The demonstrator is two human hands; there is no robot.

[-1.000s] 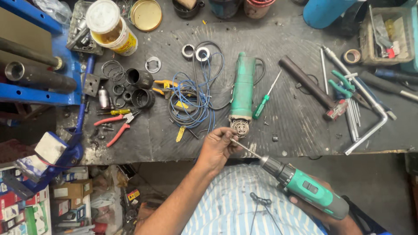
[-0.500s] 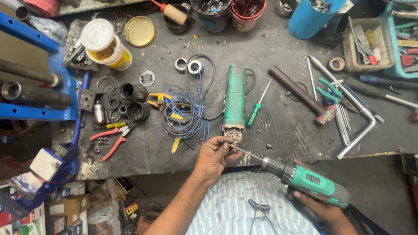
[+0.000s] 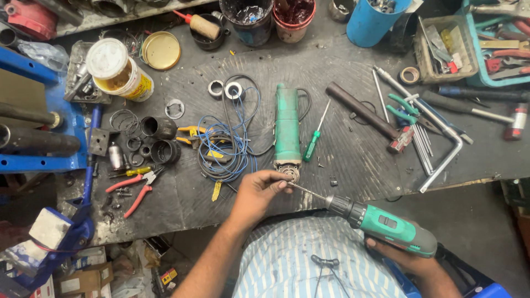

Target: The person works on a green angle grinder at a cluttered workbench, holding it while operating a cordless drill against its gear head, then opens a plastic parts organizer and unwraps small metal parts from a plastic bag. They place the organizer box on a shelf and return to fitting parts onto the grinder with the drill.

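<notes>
My right hand (image 3: 406, 256) grips a green and black cordless drill (image 3: 386, 225) at the bench's near edge. Its long thin bit (image 3: 309, 192) points up-left at the head of a green angle grinder (image 3: 287, 129) lying on the dark bench (image 3: 353, 160). My left hand (image 3: 256, 193) pinches the tip of the bit right at the grinder's head (image 3: 289, 172). A green-handled screwdriver (image 3: 314, 138) lies just right of the grinder. A tangle of blue and black wires (image 3: 229, 146) lies to its left.
Red-handled pliers (image 3: 135, 187), black rings and cylinders (image 3: 157, 138) and a yellow can (image 3: 118, 69) sit at left beside a blue vise (image 3: 49, 132). Hex keys, pliers and a dark rod (image 3: 361, 110) lie at right. Paint pots and a blue cup (image 3: 372, 19) line the back.
The view has shifted, so the bench sits lower in frame. My left hand has closed in on the bit's tip at the grinder's head. The drill stays in my right hand.
</notes>
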